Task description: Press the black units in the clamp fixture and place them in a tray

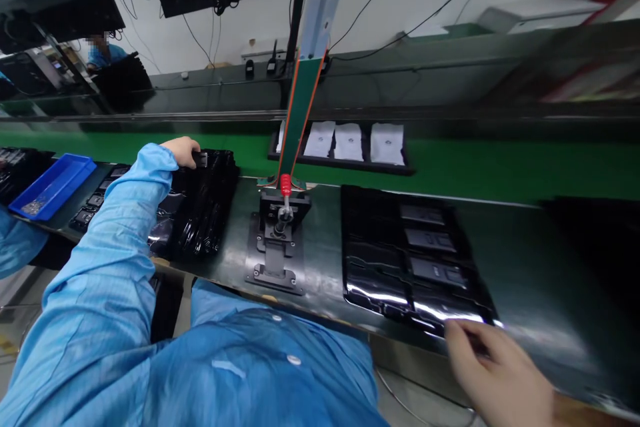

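Note:
My left hand (183,151) reaches out over a stack of black plastic trays (213,207) on the left. Its fingers are closed on a small dark rectangular part (201,159), which shows only in part. Close to the front right corner of a shiny black tray (373,263) is my right hand (503,367), smeared by motion. Its thumb and fingers are curled together; what they hold, if anything, is hidden. Several flat grey rectangular parts (437,271) lie in that tray's right column. Between the hands stands a black metal fixture (275,257) with a red-sleeved tool tip (285,185) above it.
A blue bin (55,183) holding small pieces stands at the left, near more dark parts (93,203). Beyond the green strip (465,170) edge, a black tray with white packets (349,141) sits behind an upright post (306,87). Another person (103,53) is at the far left.

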`<state>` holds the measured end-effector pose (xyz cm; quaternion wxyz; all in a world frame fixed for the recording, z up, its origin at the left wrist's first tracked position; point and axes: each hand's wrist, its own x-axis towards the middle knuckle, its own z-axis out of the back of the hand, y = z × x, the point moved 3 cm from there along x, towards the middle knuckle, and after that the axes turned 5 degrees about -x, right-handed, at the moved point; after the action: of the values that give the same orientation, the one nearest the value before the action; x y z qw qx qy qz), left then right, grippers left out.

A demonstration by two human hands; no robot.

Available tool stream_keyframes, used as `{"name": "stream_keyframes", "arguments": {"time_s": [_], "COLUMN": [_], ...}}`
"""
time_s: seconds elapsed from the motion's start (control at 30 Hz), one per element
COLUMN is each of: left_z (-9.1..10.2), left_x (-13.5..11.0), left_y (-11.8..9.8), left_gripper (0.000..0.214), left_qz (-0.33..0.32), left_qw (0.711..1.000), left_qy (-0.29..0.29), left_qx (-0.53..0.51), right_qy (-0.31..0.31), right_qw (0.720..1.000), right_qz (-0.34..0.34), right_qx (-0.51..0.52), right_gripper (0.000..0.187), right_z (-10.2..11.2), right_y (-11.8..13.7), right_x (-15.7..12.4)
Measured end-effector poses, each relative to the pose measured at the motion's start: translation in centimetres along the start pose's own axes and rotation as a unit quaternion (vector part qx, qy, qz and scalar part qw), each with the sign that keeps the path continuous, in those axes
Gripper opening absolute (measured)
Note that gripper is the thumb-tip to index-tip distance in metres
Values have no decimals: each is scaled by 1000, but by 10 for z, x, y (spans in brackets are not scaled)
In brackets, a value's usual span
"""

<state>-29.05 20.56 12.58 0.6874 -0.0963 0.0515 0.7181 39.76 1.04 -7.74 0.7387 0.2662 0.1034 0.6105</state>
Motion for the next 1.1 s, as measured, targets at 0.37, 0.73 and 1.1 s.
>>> {"name": "stream_keyframes", "arguments": {"time_s": [0.37,0.73,1.1], "left_z": [15,-13,-40], "left_x": [-22,-44,-75], "left_y": [5,29,29], "left_gripper": [34,27,27], "left_qz": [-6,79,103], "left_qw": [993,896,815], "left_qy": [-37,-100,-138], "left_qx": [-114,-426,-554], "right_qy": [-53,21,195], "right_qw": [982,932,901], "right_qz": [162,299,302], "right_qx": [84,204,244], "right_gripper": [24,16,26], "right_z": [-19,-53,-82], "right_y": [51,144,188], "right_x": [-1,-16,-50]}}
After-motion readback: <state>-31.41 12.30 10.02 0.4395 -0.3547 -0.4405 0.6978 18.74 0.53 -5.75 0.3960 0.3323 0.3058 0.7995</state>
